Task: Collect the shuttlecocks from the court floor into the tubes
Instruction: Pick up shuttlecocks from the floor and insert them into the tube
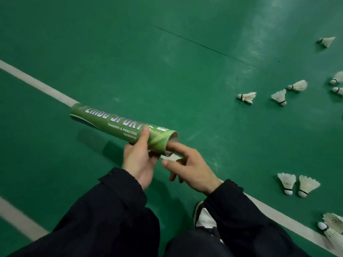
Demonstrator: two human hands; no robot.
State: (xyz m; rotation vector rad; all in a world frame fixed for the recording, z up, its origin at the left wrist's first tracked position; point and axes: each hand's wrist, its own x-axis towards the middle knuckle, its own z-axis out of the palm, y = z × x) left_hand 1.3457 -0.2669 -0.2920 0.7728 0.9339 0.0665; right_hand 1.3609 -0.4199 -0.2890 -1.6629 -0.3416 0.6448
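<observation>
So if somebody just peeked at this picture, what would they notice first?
Probably the long green tube in the middle, gripped near its open end by the left hand, while the right hand pokes a finger into the opening. Next, the white shuttlecocks scattered on the green court floor along the right side, with a pair lying side by side near the right sleeve.

The left hand (pixel 138 162) grips a green tube (pixel 118 125) near its open end — the right hand (pixel 189 169) pokes its index finger inside. White shuttlecocks (pixel 246 97) lie scattered toward the court floor's (pixel 130 52) right edge.
</observation>
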